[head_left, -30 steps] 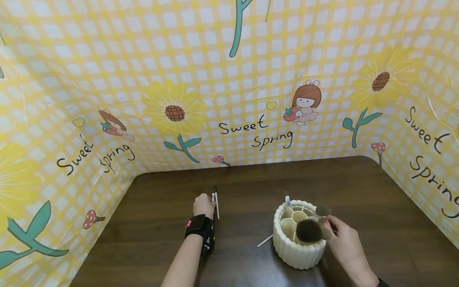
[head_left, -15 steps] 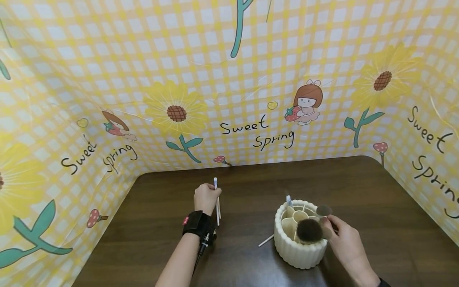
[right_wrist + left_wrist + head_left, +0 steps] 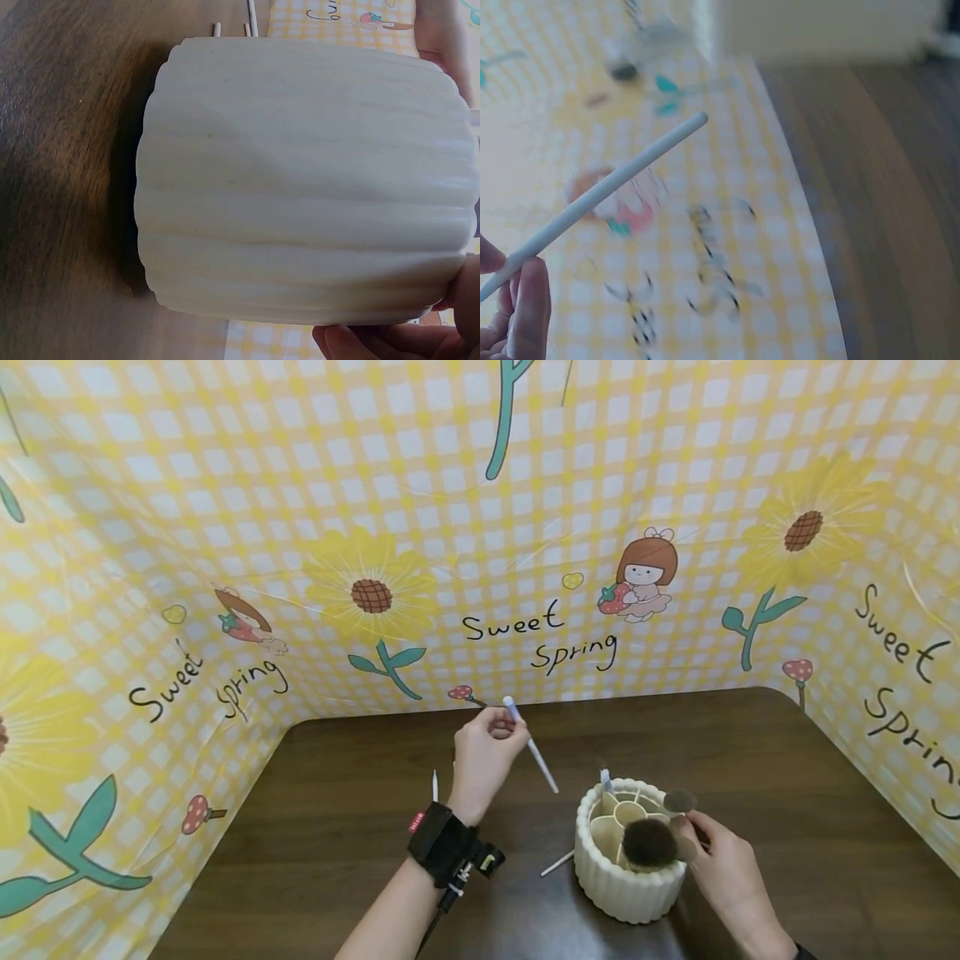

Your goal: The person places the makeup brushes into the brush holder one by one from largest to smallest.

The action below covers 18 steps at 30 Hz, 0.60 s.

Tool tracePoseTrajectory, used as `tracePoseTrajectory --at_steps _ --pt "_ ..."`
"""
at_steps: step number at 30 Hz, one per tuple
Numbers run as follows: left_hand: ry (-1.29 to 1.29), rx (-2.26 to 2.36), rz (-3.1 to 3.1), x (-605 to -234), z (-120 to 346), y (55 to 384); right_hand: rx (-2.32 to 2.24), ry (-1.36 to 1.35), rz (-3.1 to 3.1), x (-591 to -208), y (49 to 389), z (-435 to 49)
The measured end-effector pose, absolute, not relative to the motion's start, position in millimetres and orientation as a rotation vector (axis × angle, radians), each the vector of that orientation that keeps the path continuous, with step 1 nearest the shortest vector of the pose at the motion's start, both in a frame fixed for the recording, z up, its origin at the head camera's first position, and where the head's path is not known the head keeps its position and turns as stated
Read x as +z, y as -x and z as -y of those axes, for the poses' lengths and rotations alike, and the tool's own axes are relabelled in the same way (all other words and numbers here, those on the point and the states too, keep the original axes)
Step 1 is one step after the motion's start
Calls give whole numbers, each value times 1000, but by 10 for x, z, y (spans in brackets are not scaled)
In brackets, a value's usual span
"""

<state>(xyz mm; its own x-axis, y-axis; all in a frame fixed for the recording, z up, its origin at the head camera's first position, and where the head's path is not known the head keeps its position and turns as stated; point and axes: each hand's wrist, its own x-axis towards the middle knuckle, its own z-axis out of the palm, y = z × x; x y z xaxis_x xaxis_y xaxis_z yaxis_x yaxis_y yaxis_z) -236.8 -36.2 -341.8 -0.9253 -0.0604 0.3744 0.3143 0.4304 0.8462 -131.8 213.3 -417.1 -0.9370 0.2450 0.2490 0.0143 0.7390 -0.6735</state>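
In the head view my left hand [image 3: 487,756] pinches a slim white makeup brush [image 3: 542,764] above the table, its lavender end up and its handle slanting down to the right. The left wrist view shows the tapered white handle [image 3: 604,195] between thumb and fingers. A cream fluted brush holder [image 3: 628,889] with several compartments stands to the right. My right hand [image 3: 727,864] grips its right rim, fingertips curled at the edge. Inside are a large dark fluffy brush [image 3: 649,843], a smaller round-headed brush [image 3: 679,801] and a slim brush [image 3: 605,779].
A thin white handle [image 3: 557,863] lies on the dark wooden table [image 3: 337,827], left of the holder. Another white handle [image 3: 435,785] shows behind my left wrist, partly hidden. A yellow checked cloth [image 3: 420,485] hangs around the table's back and sides.
My left hand has lifted the slim makeup brush off the table and carried it to the right, tilting it. My right hand and the holder have stayed in place.
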Motion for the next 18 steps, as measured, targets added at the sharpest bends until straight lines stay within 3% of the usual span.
tracePoseTrajectory --at_steps 7,18 --pt "471 -1668 2306 -3392 131 2159 1019 205 2623 -4174 1325 -2137" --pt "705 -1660 2479 -3637 -73 2046 1039 219 2643 -4166 1314 -2144"
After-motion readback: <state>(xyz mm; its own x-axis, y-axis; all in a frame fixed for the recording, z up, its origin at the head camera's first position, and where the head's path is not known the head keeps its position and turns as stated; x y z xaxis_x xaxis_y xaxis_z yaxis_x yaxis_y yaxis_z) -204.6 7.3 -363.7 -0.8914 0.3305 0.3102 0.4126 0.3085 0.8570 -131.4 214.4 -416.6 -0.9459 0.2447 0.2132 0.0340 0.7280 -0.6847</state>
